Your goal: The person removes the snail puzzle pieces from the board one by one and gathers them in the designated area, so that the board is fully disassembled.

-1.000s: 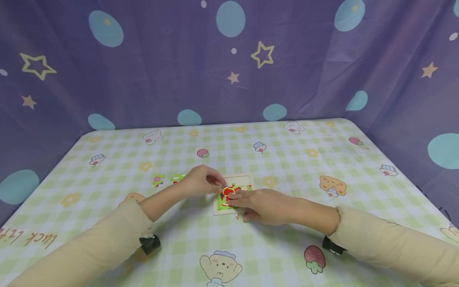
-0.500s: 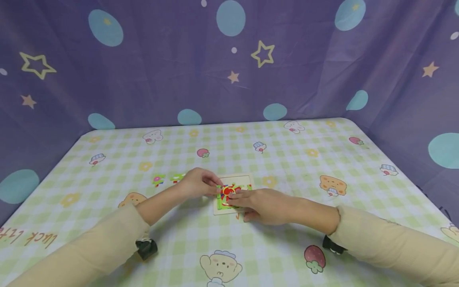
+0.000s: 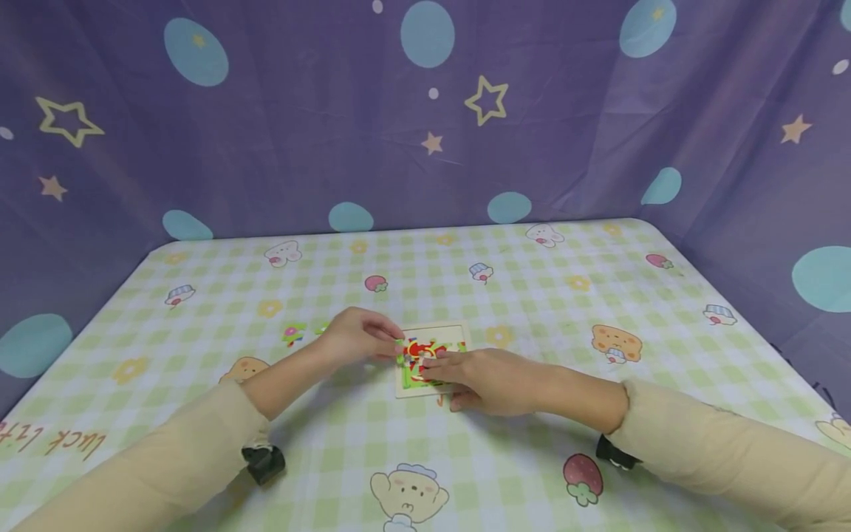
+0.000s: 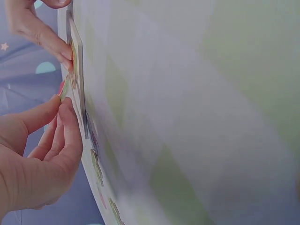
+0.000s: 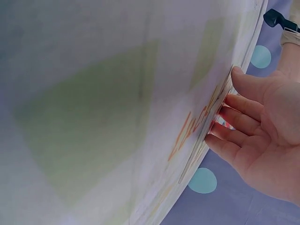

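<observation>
A square wooden jigsaw board (image 3: pixel 435 334) lies mid-table, its upper part bare and bright red, green and yellow pieces over the lower part. At its left edge, my left hand (image 3: pixel 355 338) pinches a small puzzle piece (image 4: pixel 64 89) between thumb and fingers; the left wrist view shows it tilted up off the board. My right hand (image 3: pixel 499 382) rests its extended fingers on the pieces from the right, hiding some. In the right wrist view, its thumb (image 5: pixel 246 85) is by the board's near edge.
Loose colourful puzzle pieces (image 3: pixel 292 334) lie on the checked tablecloth (image 3: pixel 525 303), left of the board; my left hand partly covers one. A purple patterned curtain (image 3: pixel 319 148) stands behind the table.
My left hand has drawn a little to the left, over part of a loose piece. The red middle part of the puzzle has shifted slightly left and up. My right hand stays put.
</observation>
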### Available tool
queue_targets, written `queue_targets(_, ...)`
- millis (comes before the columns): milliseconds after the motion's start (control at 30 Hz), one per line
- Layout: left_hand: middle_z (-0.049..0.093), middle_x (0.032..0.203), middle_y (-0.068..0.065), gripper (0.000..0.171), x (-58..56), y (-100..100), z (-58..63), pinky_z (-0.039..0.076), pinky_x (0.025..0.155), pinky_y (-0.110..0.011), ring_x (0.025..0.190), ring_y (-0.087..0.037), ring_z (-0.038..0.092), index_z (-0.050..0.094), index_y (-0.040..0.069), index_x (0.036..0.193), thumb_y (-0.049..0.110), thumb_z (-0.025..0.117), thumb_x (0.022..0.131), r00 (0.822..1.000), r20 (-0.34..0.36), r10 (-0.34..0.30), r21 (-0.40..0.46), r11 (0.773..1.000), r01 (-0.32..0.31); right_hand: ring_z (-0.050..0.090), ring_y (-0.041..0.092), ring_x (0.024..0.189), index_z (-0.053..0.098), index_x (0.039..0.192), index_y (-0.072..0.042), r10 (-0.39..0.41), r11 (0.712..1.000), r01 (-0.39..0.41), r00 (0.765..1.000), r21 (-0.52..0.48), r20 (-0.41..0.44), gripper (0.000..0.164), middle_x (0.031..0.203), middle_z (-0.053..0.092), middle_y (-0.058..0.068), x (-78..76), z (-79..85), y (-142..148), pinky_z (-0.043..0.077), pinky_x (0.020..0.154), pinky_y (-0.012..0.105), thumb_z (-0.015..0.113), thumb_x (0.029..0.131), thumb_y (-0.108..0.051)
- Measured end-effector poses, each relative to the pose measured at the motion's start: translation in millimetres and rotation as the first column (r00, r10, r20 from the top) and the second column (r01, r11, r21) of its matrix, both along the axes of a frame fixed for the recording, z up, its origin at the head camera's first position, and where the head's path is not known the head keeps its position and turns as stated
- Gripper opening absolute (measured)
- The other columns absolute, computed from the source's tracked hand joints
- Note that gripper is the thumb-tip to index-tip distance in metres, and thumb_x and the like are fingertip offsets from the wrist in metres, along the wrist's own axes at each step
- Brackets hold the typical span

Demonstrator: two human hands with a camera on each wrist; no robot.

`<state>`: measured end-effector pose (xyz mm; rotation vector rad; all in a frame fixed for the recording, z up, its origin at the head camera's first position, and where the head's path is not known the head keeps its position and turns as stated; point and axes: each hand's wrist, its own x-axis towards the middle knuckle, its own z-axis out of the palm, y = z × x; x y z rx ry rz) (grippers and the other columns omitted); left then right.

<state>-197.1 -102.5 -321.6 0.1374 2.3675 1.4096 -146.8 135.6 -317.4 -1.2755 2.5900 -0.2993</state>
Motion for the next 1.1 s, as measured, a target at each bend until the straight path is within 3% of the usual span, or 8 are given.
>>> queue_targets(400,0.075,0.088,-0.001,0.027,-0.5,-24.1,-1.2,0.057,0.074,-0.024,0.074,-0.005,0.069,0.072,0.003,0.105,0.015,0.076,0.081,1.000,-0.012,0.025,-0.052,0.998,-0.026,0.039,0.014,0.142,0.047,0.142,-0.018,-0.010,1.000,0.010,1.000,0.002,0.014,0.051,0.151,0.044,-0.005,0.0,0.6,0.2,0.040,0.112,0.038,0.061,0.094,-0.026)
queue_targets(733,0.075,0.088,0.004,0.034,6.8,-50.2,0.4,0.055,0.075,-0.023,0.077,-0.005,0.067,0.071,0.006,0.109,0.022,0.077,0.081,0.997,0.020,0.073,-0.088,0.994,-0.071,0.039,0.014,0.142,0.047,0.143,-0.018,-0.012,1.000,0.012,1.000,-0.004,0.014,0.051,0.151,0.043,-0.005,0.2,-0.5,1.0,0.039,0.112,0.038,0.061,0.094,-0.025)
queue_targets(900,0.075,0.096,0.001,0.039,11.4,-66.8,0.2,0.055,0.077,-0.024,0.080,-0.005,0.068,0.070,0.007,0.113,0.025,0.078,0.080,0.996,0.020,0.086,-0.117,0.990,-0.083,0.038,0.014,0.142,0.047,0.142,-0.020,-0.015,1.000,0.015,1.000,-0.001,0.014,0.050,0.152,0.042,-0.005,0.3,-1.0,1.3,0.040,0.112,0.038,0.061,0.094,-0.026)
queue_targets(1100,0.072,0.113,-0.007,0.042,17.2,-85.8,0.6,0.057,0.082,-0.028,0.086,-0.003,0.069,0.065,0.000,0.119,0.021,0.074,0.084,0.994,0.037,0.099,-0.077,0.992,-0.096,0.038,0.014,0.142,0.047,0.143,-0.020,-0.016,1.000,0.016,1.000,-0.004,0.012,0.051,0.151,0.043,-0.006,0.2,-1.5,1.8,0.040,0.111,0.038,0.061,0.094,-0.027)
